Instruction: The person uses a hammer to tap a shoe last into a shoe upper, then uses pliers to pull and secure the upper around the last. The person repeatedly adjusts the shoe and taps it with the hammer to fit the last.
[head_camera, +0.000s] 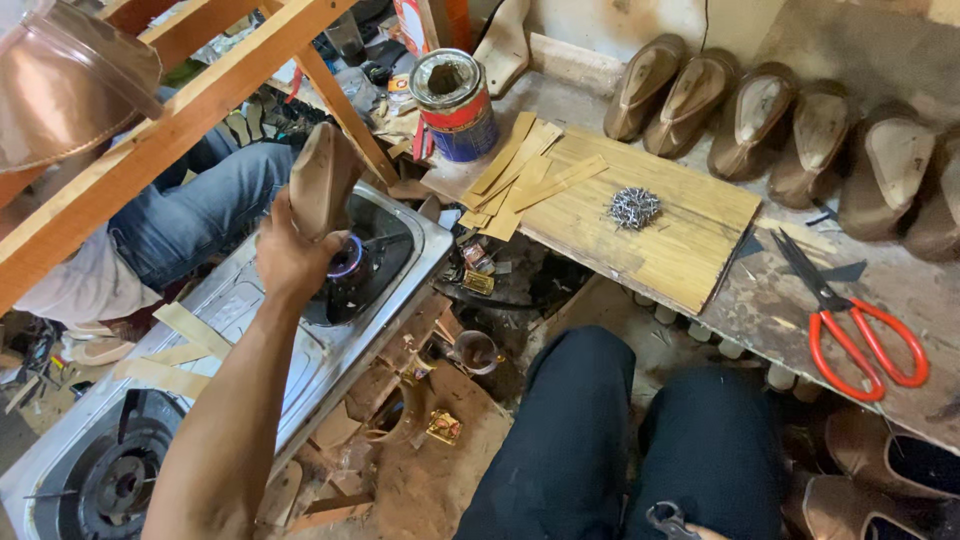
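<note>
The left hand (290, 255) reaches out over a steel two-burner gas stove (250, 300) and grips a tan, shoe-shaped sole piece (322, 180) by its lower end, fingers clamped around it so that it stands nearly upright above the lit burner (350, 262), where a small bluish flame ring shows just beside the hand. The piece rises out of the top of the fist, its upper end tilted slightly away from the wearer. The right hand is barely in view at the bottom edge, near a dark metal tool (668, 520) resting on the black-trousered lap (620, 440); whether its fingers are apart or closed cannot be told. To the right, on the worn tabletop (800, 300), lies a pale wooden board (650, 225) carrying a small heap of grey nails (634, 208) and a fan of thin wooden strips (520, 175). A red-and-blue tin can (453, 105) stands just behind the strips. Red-handled scissors (850, 325) lie further right, and a row of brown shoe soles (780, 130) leans along the wall. Another person's jeans-clad leg (200, 210) shows beyond the stove.
</note>
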